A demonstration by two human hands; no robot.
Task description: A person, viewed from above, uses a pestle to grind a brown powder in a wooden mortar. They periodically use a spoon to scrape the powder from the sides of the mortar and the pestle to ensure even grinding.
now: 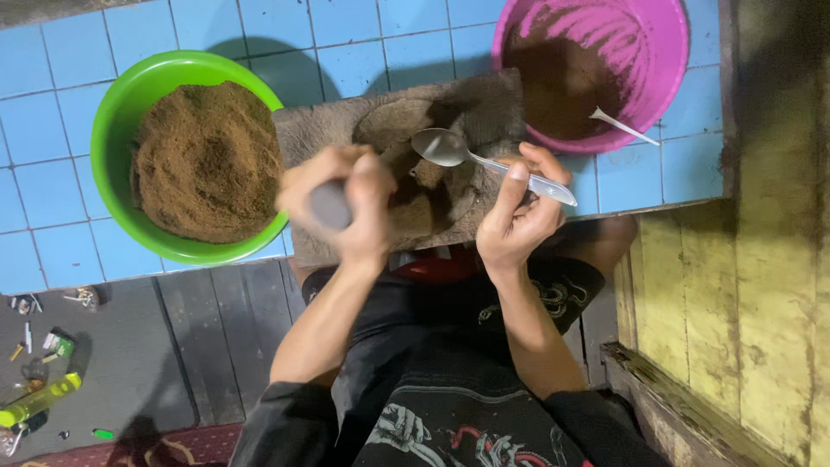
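My left hand [341, 203] is closed around a grey rounded pestle-like stone [329, 205], blurred, over a worn stone slab [484, 108] with a shallow hollow. My right hand [517, 212] grips a metal spoon [484, 160] by its handle; the spoon's bowl hovers over the hollow, facing up and looking empty. Brown paste smears the slab between both hands.
A green bowl [117, 121] heaped with brown powder sits left of the slab on blue tiles. A pink bowl [666, 78] with dark brown paste and a white plastic spoon [622, 127] stands at upper right. Small clutter lies on the floor at lower left.
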